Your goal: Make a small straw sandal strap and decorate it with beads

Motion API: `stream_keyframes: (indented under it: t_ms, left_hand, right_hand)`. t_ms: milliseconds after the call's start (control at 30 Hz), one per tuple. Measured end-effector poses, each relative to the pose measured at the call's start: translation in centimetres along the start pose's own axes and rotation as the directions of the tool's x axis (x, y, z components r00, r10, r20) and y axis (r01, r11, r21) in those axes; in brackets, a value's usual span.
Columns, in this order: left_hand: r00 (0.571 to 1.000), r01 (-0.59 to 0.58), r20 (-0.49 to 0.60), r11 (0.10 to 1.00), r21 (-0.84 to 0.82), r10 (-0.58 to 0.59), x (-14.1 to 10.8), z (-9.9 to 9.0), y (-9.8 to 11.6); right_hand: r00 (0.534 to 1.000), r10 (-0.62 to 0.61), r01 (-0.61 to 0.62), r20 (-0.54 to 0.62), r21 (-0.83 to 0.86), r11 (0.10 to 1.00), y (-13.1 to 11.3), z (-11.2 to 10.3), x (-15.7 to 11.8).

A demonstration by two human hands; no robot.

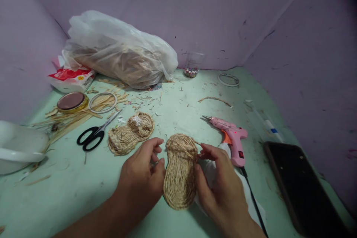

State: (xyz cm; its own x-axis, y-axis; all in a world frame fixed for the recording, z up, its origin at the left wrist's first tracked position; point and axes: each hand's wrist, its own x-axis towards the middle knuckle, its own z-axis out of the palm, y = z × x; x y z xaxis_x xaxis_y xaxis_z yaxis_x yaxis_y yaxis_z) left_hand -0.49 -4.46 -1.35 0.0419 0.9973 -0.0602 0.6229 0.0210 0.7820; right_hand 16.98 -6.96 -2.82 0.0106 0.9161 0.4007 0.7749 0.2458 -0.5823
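A small woven straw slipper (179, 178) with a braided strap across its toe end is between my two hands, sole facing up towards me. My right hand (223, 187) grips its right edge: the thumb presses the side and the fingertips are by the strap's end, where a short bit of cord sticks out. At the left edge is my left hand (143, 176), fingers loosely bent and thumb apart from them, the thumb tip close to the rim. Farther left lies a second woven slipper (125, 137) with white beads on its strap.
Black-handled scissors (95, 134), a round tin (71, 101), tape rings (102, 103) and straw strips lie left. A plastic bag (119, 52) stands behind, beside a cup of beads (192, 68). At right are a pink glue gun (233, 137), its cable, and a phone (301, 186).
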Motion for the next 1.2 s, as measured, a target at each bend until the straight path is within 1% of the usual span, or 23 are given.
stream_keyframes:
  t_ms: [100, 167, 233, 300, 400, 467, 533, 600, 700, 767, 833, 933, 1000, 1067, 1200]
  left_hand:
    - [0.989, -0.146, 0.005, 0.986, 0.08, 0.147, 0.2, 0.5, -0.3]
    - [0.982, -0.188, 0.02, 0.977, 0.099, 0.187, 0.3, 0.9, -0.3]
    - [0.981, -0.195, 0.027, 0.973, 0.126, 0.193, 0.3, 1.2, -0.2]
    - [0.982, -0.189, 0.027, 0.968, 0.163, 0.188, 0.2, 1.4, 0.0]
    - [0.981, -0.178, -0.037, 0.956, 0.233, 0.192, -0.4, 1.7, 0.2]
    - [0.968, -0.201, -0.084, 0.932, 0.303, 0.236, -0.9, 2.0, 0.1]
    - [0.95, -0.246, -0.091, 0.894, 0.375, 0.299, -1.3, 2.3, 0.0]
    - [0.936, -0.283, -0.077, 0.864, 0.417, 0.344, -1.6, 2.5, -0.2]
    - [0.935, -0.283, -0.075, 0.859, 0.426, 0.345, -1.6, 2.7, -0.3]
    - [0.941, -0.274, -0.07, 0.865, 0.42, 0.332, -1.5, 2.7, -0.2]
    - [0.947, -0.26, -0.068, 0.874, 0.41, 0.314, -1.5, 2.7, -0.3]
    - [0.951, -0.255, -0.063, 0.882, 0.395, 0.303, -1.4, 2.6, -0.4]
    - [0.953, -0.252, -0.056, 0.879, 0.405, 0.298, -1.5, 2.5, -0.5]
    - [0.954, -0.249, -0.048, 0.87, 0.426, 0.296, -1.5, 2.4, -0.5]
    - [0.949, -0.264, -0.04, 0.856, 0.444, 0.314, -1.5, 2.4, -0.4]
  right_hand:
    - [0.999, -0.029, 0.028, -0.045, -0.031, 0.999, -0.1, -0.1, 0.3]
    - [0.999, -0.01, 0.009, -0.041, -0.029, 1.0, -0.1, 0.0, 0.4]
    - [1.0, 0.03, -0.03, -0.01, 0.001, 1.0, 0.1, 0.2, 0.2]
    - [0.999, 0.045, -0.047, 0.03, 0.058, 0.997, 0.3, 0.4, 0.1]
    - [0.998, 0.007, -0.015, 0.061, 0.135, 0.991, 0.5, 0.7, -0.2]
    - [0.998, -0.008, 0.0, 0.057, 0.136, 0.991, 0.5, 0.8, -0.2]
    - [0.998, -0.003, -0.003, 0.064, 0.087, 0.996, 0.4, 0.8, -0.2]
    - [0.998, -0.01, 0.012, 0.058, -0.035, 0.999, 0.3, 0.7, -0.1]
    - [0.998, -0.057, 0.061, 0.021, -0.248, 0.967, 0.4, 0.3, 0.0]
    - [0.997, -0.072, 0.071, 0.006, -0.287, 0.955, 0.5, -0.1, 0.1]
    - [0.998, -0.059, 0.051, -0.029, -0.238, 0.97, 0.7, -0.6, 0.1]
    - [0.988, 0.011, -0.025, -0.154, -0.087, 0.996, 0.8, -1.2, 0.3]
    - [0.98, 0.047, -0.049, -0.194, -0.005, 0.999, 0.8, -1.6, 0.6]
    - [0.986, 0.033, -0.025, -0.165, 0.049, 0.998, 0.7, -1.7, 1.2]
    - [0.999, -0.033, 0.035, -0.02, 0.141, 0.989, -0.1, -1.4, 2.5]
